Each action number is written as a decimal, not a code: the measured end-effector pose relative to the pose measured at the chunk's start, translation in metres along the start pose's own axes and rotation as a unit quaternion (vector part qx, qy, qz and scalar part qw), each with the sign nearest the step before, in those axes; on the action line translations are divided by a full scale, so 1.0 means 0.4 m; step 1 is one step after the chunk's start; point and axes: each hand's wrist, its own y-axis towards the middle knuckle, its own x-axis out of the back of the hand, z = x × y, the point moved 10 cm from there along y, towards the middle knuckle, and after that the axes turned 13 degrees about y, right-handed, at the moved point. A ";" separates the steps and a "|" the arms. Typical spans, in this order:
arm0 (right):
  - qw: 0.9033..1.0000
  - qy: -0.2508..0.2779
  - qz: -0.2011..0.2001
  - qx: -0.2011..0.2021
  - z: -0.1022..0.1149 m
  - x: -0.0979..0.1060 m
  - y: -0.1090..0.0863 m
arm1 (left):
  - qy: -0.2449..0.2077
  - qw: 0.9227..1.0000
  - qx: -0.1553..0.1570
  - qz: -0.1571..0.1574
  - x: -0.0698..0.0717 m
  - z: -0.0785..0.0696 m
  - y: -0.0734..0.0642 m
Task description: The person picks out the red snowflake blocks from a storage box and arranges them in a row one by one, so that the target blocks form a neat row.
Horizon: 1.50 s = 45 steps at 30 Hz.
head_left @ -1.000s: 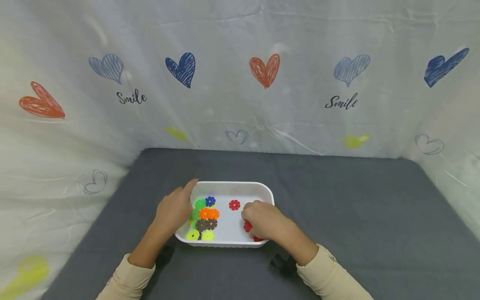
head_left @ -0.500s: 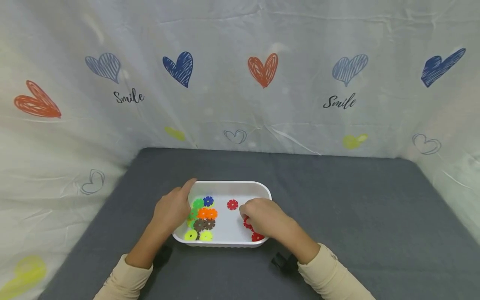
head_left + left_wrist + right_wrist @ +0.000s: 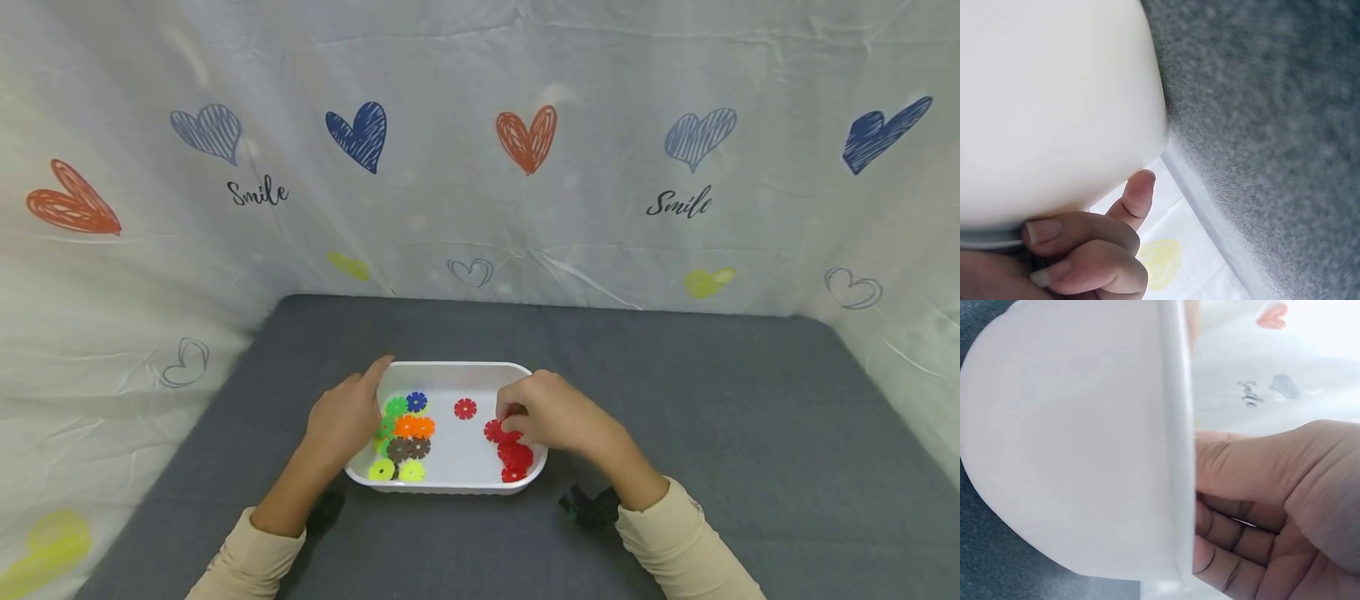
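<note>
My left hand (image 3: 343,421) grips the left end of a white plastic tray (image 3: 457,486), its index finger along the rim. Curled fingers (image 3: 1094,256) show beside the tray wall in the left wrist view. My right hand (image 3: 558,412) reaches over the right end, with thumb and index fingertips close together at a cluster of red notched flower discs (image 3: 515,456). Whether they pinch one is hidden; in the right wrist view the tray wall (image 3: 1079,444) covers the fingertips. A single red disc (image 3: 465,408) lies apart, left of that hand.
Along the tray's left side lie green discs (image 3: 396,407), a blue disc (image 3: 416,402), orange discs (image 3: 415,427), brown discs (image 3: 408,448) and yellow discs (image 3: 412,472). A grey cloth (image 3: 712,433) covers the table. Behind hangs a white curtain (image 3: 600,67) with printed hearts.
My right hand has lifted and shifted right, uncovering more of the red discs at the tray's right end. The left hand keeps its grip on the tray.
</note>
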 end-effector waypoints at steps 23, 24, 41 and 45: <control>0.994 0.060 -0.085 -0.041 -0.082 0.151 -0.045 | 0.004 1.000 -0.007 0.024 -0.009 -0.007 -0.001; 0.993 0.059 -0.089 -0.048 -0.091 0.158 -0.048 | 0.004 1.000 -0.007 0.025 -0.009 -0.008 -0.001; 0.986 0.045 -0.066 -0.146 -0.224 0.141 -0.038 | 0.005 1.000 -0.005 0.018 -0.006 -0.006 0.000; 0.983 0.056 -0.058 -0.165 -0.249 0.127 -0.036 | 0.007 1.000 -0.007 0.015 -0.003 -0.007 0.001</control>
